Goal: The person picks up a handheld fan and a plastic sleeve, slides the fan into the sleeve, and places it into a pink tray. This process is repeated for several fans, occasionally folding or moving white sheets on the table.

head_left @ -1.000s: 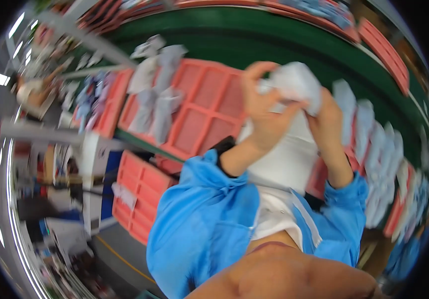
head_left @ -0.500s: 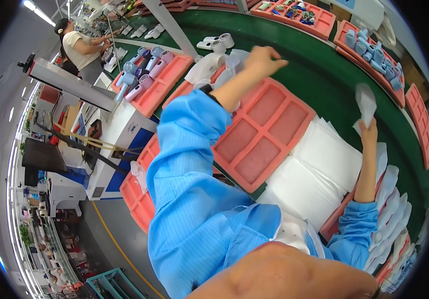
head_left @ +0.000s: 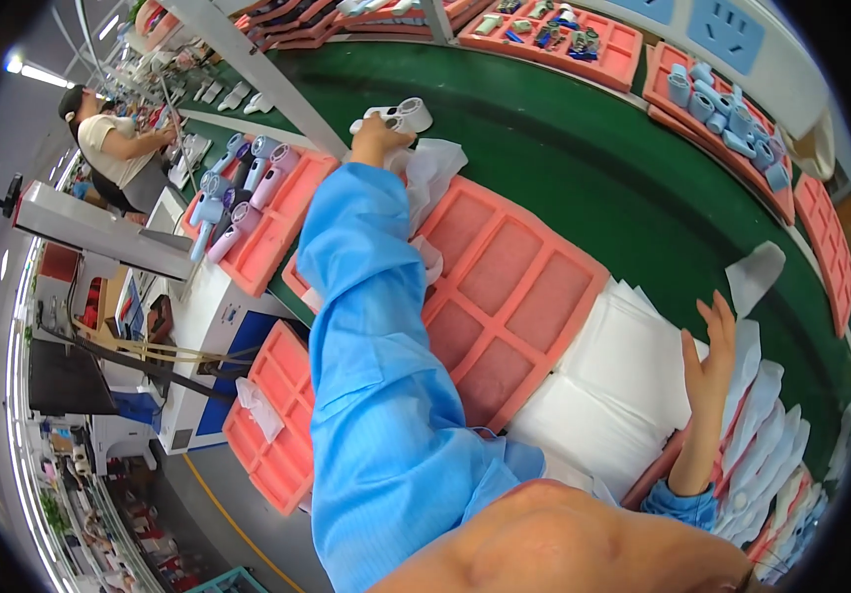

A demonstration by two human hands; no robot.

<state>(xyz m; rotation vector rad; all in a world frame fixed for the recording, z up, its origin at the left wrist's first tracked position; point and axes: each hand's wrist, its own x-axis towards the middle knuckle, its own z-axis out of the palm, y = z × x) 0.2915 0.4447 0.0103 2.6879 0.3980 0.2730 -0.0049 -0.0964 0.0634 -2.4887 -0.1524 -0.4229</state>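
My left hand [head_left: 381, 140] reaches far across the green belt. Its fingers close round a white housing with a round ring head [head_left: 412, 115], shaped like a small hand-held fan or dryer. Beside that wrist lies a crumpled translucent white sleeve [head_left: 433, 170]. On the right, my right hand [head_left: 710, 358] is spread and holds nothing. Just beyond its fingertips a white wrapped piece [head_left: 755, 278] rests on the belt. Between my arms are a pink compartment tray [head_left: 519, 287] with bare compartments and a stack of white sheets [head_left: 608, 371].
A pink tray of coloured housings [head_left: 282, 222] stands at the left, near a metal post [head_left: 257, 74]. Light-blue housings [head_left: 727, 114] fill a tray at the far right. Several wrapped pieces [head_left: 766, 435] lie in rows by my right forearm. A person [head_left: 114, 148] works at the far left.
My left hand has moved left and farther out, onto the white housing. My right hand has let go of the wrapped piece and drawn back toward me. The view has shifted slightly.
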